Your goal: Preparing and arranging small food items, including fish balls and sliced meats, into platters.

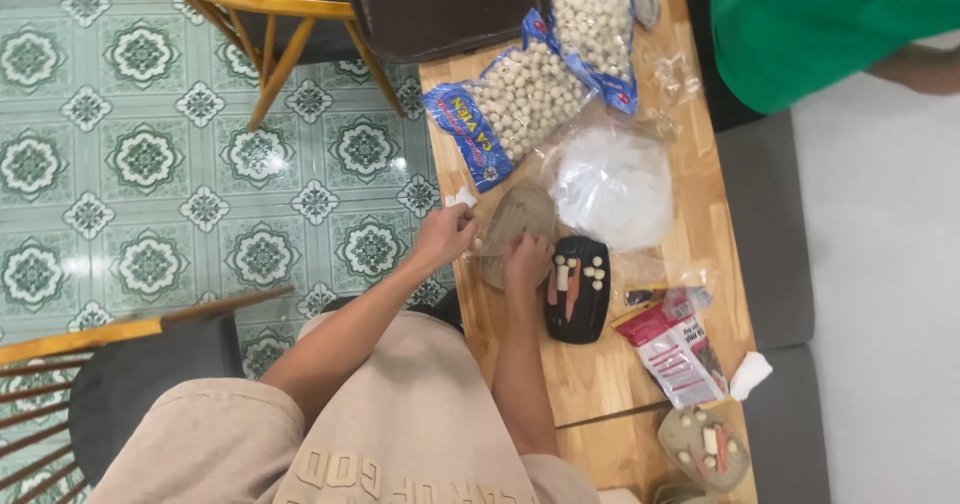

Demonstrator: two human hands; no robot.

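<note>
Hands [447, 234]: two in view, both the wearer's own, the second [526, 261] beside the first.

Bags of pale balls: two, blue-edged, one large [505, 109], one smaller [595, 29].

Clear bag [612, 186] with white contents: one.

Red packet [672, 349]: one.

Black tray [578, 290]: one. On it, pale round pieces: about seven; exact count unclear at this size. Long reddish sticks on it: two, plus one white stick.

Tan trays: two countable, one [515, 226] under the hands, one filled [703, 448] at the near table edge.

White wad [750, 375]: one.

Wooden chairs: two, one [255, 14] at the top, one [90, 364] at the lower left.

Table [610, 364]: one.

Other persons: one, a green sleeve [820, 19] only.
</note>
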